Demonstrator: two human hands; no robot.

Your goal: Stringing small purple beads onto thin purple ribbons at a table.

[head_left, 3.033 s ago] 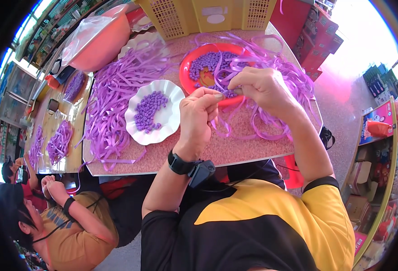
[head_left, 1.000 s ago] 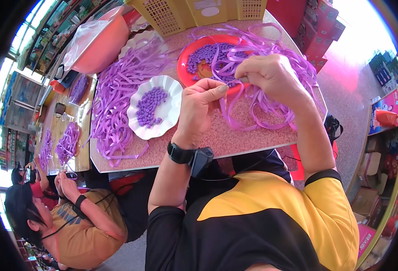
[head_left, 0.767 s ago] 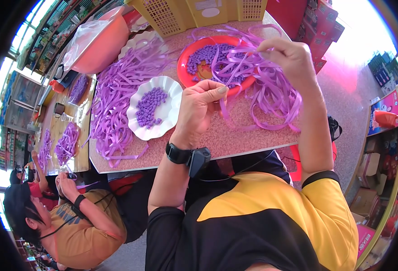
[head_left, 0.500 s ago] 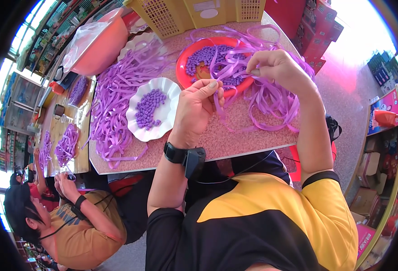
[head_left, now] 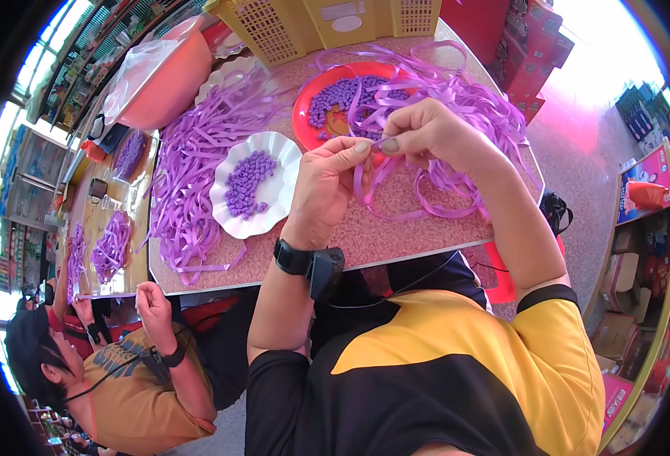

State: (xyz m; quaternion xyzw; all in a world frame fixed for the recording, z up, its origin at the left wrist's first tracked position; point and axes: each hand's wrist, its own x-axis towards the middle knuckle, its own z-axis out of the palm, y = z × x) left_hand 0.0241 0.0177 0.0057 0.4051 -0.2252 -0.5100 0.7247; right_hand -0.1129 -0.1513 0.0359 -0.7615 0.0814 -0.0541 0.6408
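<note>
In the head view, with the white wavy-edged plate [head_left: 283, 182] as the landmark, the left hand [head_left: 327, 178] is just to its right, thumb and forefinger pinched on a lilac ribbon [head_left: 359, 182], whose loose length hangs below the fingers. The right hand [head_left: 430, 137], farther right of the white plate, closes thumb against forefinger on the same ribbon, so the two sets of fingertips nearly meet. Whether a bead sits between them is too small to tell.

Beyond the white plate and to its right, the red plate [head_left: 301, 125] holds many purple beads [head_left: 335, 95], partly under trailing strands. The white plate carries a smaller batch of purple pieces [head_left: 247, 181], gathered toward its left side. A thick heap of ribbons [head_left: 187, 178] lies directly left of the white plate, and a looser tangle [head_left: 487, 125] spreads well to its right, past the red plate.

As for progress, the ribbon in the fingers seems to be midway through being worked, not yet let go. Much loose material remains in both plates and both heaps; how many ribbons, if any, are finished cannot be told from here
</note>
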